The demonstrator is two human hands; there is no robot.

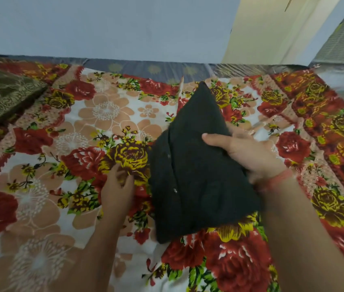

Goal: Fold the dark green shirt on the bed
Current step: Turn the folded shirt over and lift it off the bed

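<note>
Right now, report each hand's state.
Left hand: open, holding nothing, beside the shirt.
Right hand: grips the shirt, thumb on top.

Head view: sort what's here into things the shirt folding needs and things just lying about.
Job: dark green shirt, partly folded; right hand gripping its edge; left hand resting on the floral bedsheet beside it.
Lying about: olive brocade cushion at the far left.

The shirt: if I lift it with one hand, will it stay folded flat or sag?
Likely floppy: the shirt is thin layered cloth, so its unheld side would probably sag. It seems light, as the right hand grips it by one edge, thumb on top. On the sheet it should drag, not slide.
</note>
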